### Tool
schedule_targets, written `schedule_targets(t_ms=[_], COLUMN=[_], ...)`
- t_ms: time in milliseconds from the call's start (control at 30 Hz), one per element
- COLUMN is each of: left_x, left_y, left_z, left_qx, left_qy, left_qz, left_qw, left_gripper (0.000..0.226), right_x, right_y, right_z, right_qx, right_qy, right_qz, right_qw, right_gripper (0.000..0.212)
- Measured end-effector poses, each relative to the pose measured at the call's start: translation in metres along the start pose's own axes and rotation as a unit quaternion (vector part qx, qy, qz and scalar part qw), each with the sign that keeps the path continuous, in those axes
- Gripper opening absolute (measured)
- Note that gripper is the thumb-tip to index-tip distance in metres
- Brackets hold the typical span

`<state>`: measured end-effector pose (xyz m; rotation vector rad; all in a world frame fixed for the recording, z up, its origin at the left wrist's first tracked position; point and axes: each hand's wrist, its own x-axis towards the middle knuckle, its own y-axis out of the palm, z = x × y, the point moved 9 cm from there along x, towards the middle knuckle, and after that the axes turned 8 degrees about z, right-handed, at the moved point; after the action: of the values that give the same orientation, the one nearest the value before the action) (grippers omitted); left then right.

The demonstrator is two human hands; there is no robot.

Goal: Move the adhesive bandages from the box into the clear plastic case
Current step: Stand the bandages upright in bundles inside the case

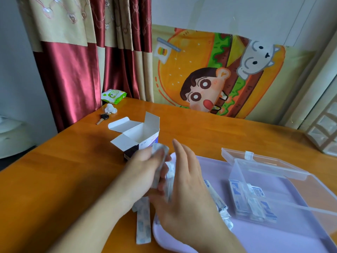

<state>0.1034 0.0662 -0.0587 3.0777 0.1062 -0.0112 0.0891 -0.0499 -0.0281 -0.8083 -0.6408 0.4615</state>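
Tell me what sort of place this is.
Probably a room in a home: a wooden table against red and beige curtains, a cartoon burger cloth hung behind, and keys and a wipes pack lying about.

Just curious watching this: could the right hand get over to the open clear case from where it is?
Probably yes. The clear plastic case sits open on the tray just right of the right hand, lid back, with nothing between them. The hand is busy with a bundle of bandages, though.
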Motion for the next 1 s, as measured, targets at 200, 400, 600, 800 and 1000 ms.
schedule_targets(t_ms=[200,400,600,800,1000], left_x=[-0.004,-0.005,-0.006,-0.007,-0.005], left_y=[-0.052,-0.052,-0.055,-0.057,-0.057], left_z=[-0.021,-0.025,-0.024,-0.025,-0.024], left_qx=[-0.019,-0.074,-0.085,-0.085,-0.136], left_qy=[0.08,0.086,0.086,0.087,0.077], left_qz=[-0.156,-0.148,-0.144,-0.15,-0.144], left_qw=[0.984,0.982,0.982,0.981,0.977], left_gripper=[0.029,0.029,0.03,0.028,0.027], right_x=[-0.001,0.004,0.006,0.003,0.008], right_y=[0.011,0.078,0.073,0.064,0.006], right_z=[0.0,0.023,0.042,0.054,0.038], right_qx=[-0.107,-0.234,-0.254,-0.262,-0.188], right_qy=[-0.016,-0.088,-0.099,-0.126,-0.055], right_qz=[0.004,0.183,0.146,0.072,-0.139], right_qw=[0.994,0.951,0.951,0.954,0.971], right_gripper=[0.035,0.038,0.035,0.026,0.015])
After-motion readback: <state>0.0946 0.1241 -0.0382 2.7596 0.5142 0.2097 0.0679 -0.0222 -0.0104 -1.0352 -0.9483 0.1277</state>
